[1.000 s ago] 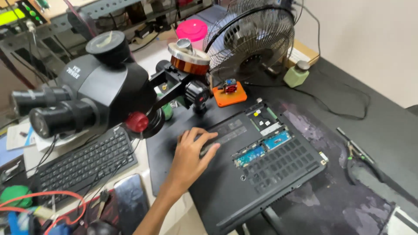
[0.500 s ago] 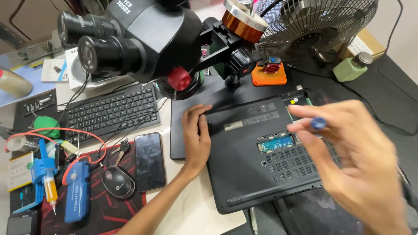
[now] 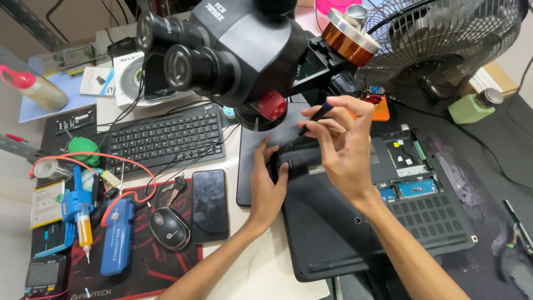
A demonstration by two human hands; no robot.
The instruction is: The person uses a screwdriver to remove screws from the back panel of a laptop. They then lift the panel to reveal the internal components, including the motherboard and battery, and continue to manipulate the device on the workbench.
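The right hand (image 3: 344,150) pinches a screwdriver (image 3: 305,126), tip angled down at the laptop (image 3: 355,233). The left hand (image 3: 266,186) lies flat, fingers spread, on the laptop's upper-left corner, just below the tip.

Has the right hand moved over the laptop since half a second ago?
Yes. The right hand, holding a small screwdriver, has shifted from the laptop's exposed-board side toward its corner by the microscope, next to the left hand.

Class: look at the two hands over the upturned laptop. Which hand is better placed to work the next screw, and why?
Probably the right hand: its fingers already pinch the small screwdriver, tip down over the laptop edge. The left hand lies flat, steadying it.
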